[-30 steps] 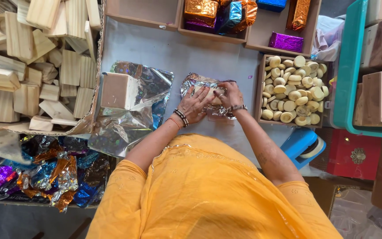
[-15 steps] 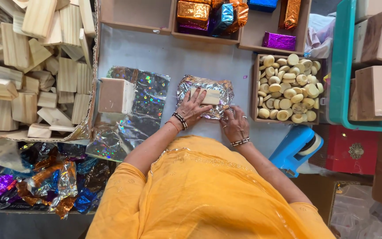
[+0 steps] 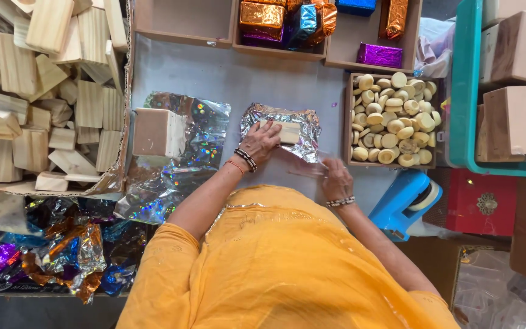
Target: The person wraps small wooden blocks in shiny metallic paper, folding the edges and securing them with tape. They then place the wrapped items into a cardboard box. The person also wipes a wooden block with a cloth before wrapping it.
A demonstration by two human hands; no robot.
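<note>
Since half a second ago, the right hand point(image 3: 336, 178) has been drawn back from the silver foil point(image 3: 282, 131) toward the body, and a clear strip of tape point(image 3: 304, 163) is now pinched in its fingers, just beside the foil's near edge. Pressed flat on top of the foil is the left hand point(image 3: 262, 141), its fingers spread and released rather than clenched, with the pale wooden block point(image 3: 287, 130) pinned under its fingertips in the middle of the crumpled sheet on the grey desk point(image 3: 226, 76). Left of the left hand, a second block point(image 3: 157, 132) is set on a sheet of holographic film point(image 3: 181, 159). Right of the right hand, a blue tape dispenser point(image 3: 405, 202) is seen, and beyond it a tray of small round pale pieces point(image 3: 392, 119).
</note>
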